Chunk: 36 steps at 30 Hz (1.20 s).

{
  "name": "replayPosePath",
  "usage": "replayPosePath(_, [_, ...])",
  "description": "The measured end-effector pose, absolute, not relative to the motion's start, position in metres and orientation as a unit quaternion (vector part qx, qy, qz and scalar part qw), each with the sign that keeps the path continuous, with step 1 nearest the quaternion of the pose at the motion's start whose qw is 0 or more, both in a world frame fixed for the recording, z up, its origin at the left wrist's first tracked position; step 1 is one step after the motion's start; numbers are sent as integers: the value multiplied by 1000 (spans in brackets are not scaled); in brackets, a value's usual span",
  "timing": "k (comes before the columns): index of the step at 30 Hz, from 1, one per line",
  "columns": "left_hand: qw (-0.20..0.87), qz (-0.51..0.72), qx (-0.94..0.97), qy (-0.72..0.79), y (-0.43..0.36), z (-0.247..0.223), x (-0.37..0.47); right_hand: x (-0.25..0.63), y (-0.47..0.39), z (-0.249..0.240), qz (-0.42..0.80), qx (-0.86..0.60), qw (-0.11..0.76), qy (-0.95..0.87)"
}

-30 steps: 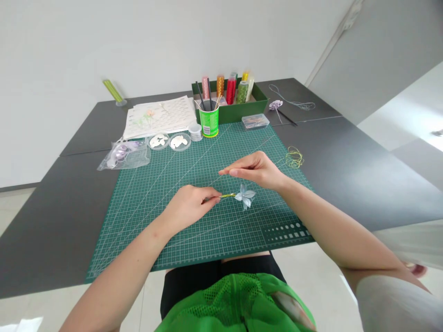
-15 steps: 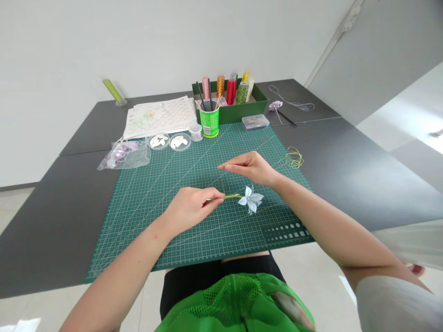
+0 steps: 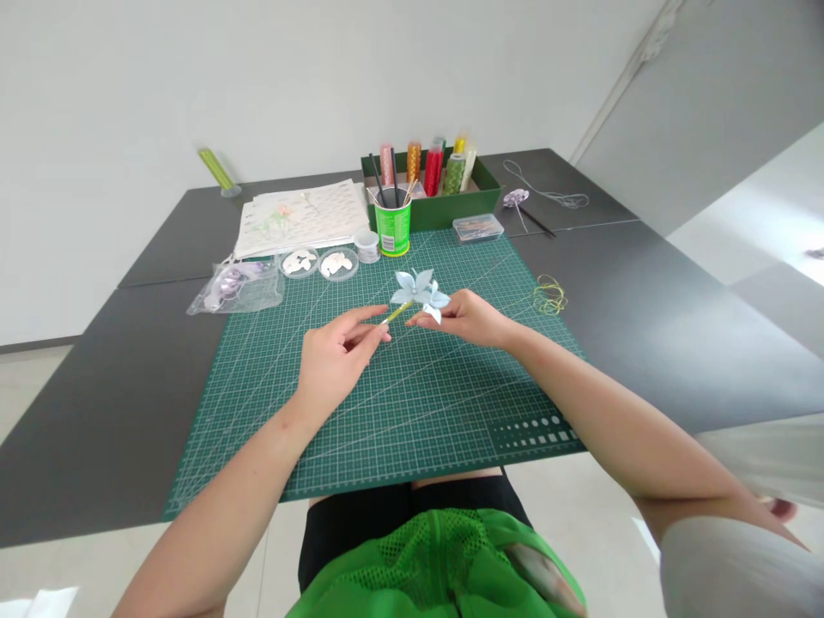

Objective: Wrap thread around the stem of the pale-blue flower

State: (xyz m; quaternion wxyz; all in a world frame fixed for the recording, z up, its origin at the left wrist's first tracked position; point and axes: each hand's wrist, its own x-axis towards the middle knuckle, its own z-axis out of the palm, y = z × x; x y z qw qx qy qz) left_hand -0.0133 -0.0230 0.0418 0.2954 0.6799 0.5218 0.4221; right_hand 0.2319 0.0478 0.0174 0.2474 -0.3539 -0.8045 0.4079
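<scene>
My left hand [image 3: 341,352] pinches the yellow-green stem of a pale blue artificial flower [image 3: 413,288] between thumb and fingers. The blossoms, with pointed petals, tilt up and away above the cutting mat [image 3: 386,412]. Just right of the stem, my right hand [image 3: 467,318] has its fingertips pinched together, partly behind the lower petals. A thin yellow-green thread [image 3: 549,296] lies loosely coiled on the right of the mat, with a faint strand leading toward that hand. Its end at my right fingertips is too fine to see clearly.
Behind the mat stand a green cup [image 3: 393,227] with sticks and a green box [image 3: 457,210] of thread spools. Further left are two dishes of white pieces [image 3: 338,263], a plastic bag [image 3: 241,287] and paper sheets [image 3: 302,215]. A clear case [image 3: 478,227] lies right.
My left hand has raised the flower away from me and turned it, so the blossoms now point up and away instead of right. My right hand has come down slightly beside the stem.
</scene>
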Motion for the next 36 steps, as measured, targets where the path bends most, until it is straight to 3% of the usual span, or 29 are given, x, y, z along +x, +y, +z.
replayPosePath(7, [432, 471, 560, 527, -8, 34, -16, 229, 42, 29, 495, -328, 262, -761])
replayPosePath(11, [450, 501, 509, 537, -3, 36, -21, 233, 47, 24, 575, -317, 355, -666])
replayPosePath(14, [445, 541, 477, 532, 0, 39, -25, 243, 54, 25, 568, -335, 410, -630])
replayPosePath(17, [441, 559, 463, 528, 2, 40, -26, 257, 61, 30, 438, -428, 410, -676])
replayPosePath(21, [444, 554, 470, 525, 1, 39, -23, 265, 63, 32, 100, -592, 322, -732])
replayPosePath(24, [463, 530, 483, 521, -2, 36, -17, 254, 55, 29, -22, -589, 298, -751])
replayPosePath(26, [477, 512, 491, 519, -5, 35, -13, 239, 46, 27, 9, -527, 304, -793])
replayPosePath(31, [514, 483, 491, 510, -10, 34, -8, 202, 20, 23, 224, -349, 310, -856])
replayPosePath(36, [531, 483, 485, 500, -10, 34, -9, 191, 7, 20, 320, -323, 302, -838])
